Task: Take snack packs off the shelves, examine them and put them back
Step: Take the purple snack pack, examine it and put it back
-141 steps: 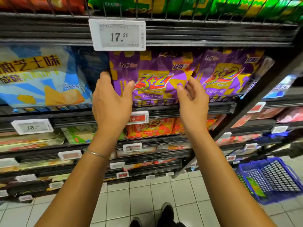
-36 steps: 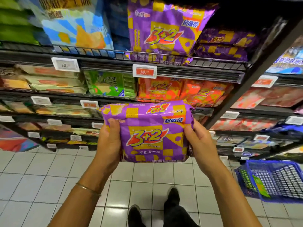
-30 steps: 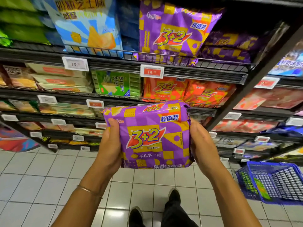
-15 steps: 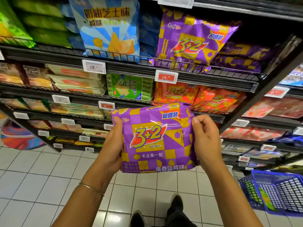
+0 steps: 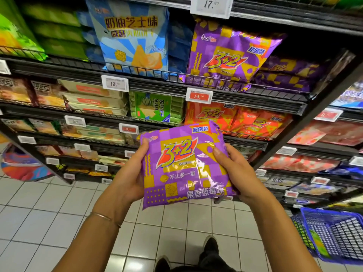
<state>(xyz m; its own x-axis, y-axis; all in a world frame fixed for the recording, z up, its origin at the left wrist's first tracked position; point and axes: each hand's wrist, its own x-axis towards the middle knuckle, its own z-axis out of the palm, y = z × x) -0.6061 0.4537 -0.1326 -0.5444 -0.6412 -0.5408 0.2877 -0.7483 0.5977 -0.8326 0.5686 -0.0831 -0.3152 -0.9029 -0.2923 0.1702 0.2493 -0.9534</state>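
Observation:
A purple and yellow "3+2" snack pack [image 5: 183, 165] is held in front of me, face up, above the tiled floor. My left hand [image 5: 129, 176] grips its left edge with the thumb on the front. My right hand [image 5: 234, 170] grips its right edge, thumb on the front. More purple "3+2" packs [image 5: 229, 55] stand on the upper shelf [image 5: 235, 95], one upright and others lying behind it to the right.
A blue and white snack bag [image 5: 135, 42] stands left of the purple packs, green bags [image 5: 51, 34] further left. Orange "3+2" packs [image 5: 241, 118] and a green soda cracker pack [image 5: 155, 108] fill the shelf below. A blue shopping basket [image 5: 334, 236] sits on the floor at right.
Both hands took the purple pack off the upper shelf and lowered it. Over the last second the pack tilted more upright toward me and my view swung up and left.

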